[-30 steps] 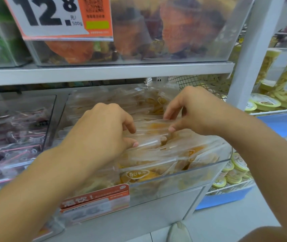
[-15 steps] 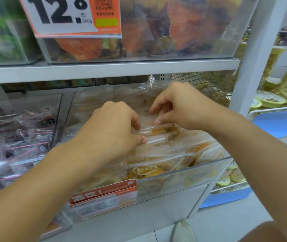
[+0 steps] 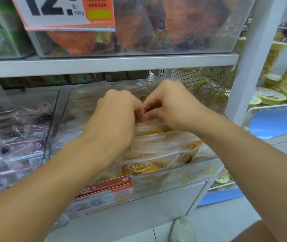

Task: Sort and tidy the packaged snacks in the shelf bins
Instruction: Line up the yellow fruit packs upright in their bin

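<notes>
A clear plastic bin (image 3: pixel 183 173) on the lower shelf holds several transparent packets of yellow-orange snacks (image 3: pixel 156 154). My left hand (image 3: pixel 118 116) and my right hand (image 3: pixel 170 105) reach into the middle of the bin, fingertips almost touching each other. Both hands have curled fingers that pinch the top edges of packets standing in the bin. The packets under my palms are hidden.
A neighbouring bin (image 3: pixel 17 137) on the left holds dark packets with pink trim. The shelf above (image 3: pixel 104 64) carries bins of orange snacks and a price sign (image 3: pixel 60 13). Yellow tubs (image 3: pixel 270 96) stand on a rack at the right. A shoe (image 3: pixel 181 231) shows below.
Both hands have moved deeper toward the back of the bin and closer together, until their fingertips nearly meet over the packets.
</notes>
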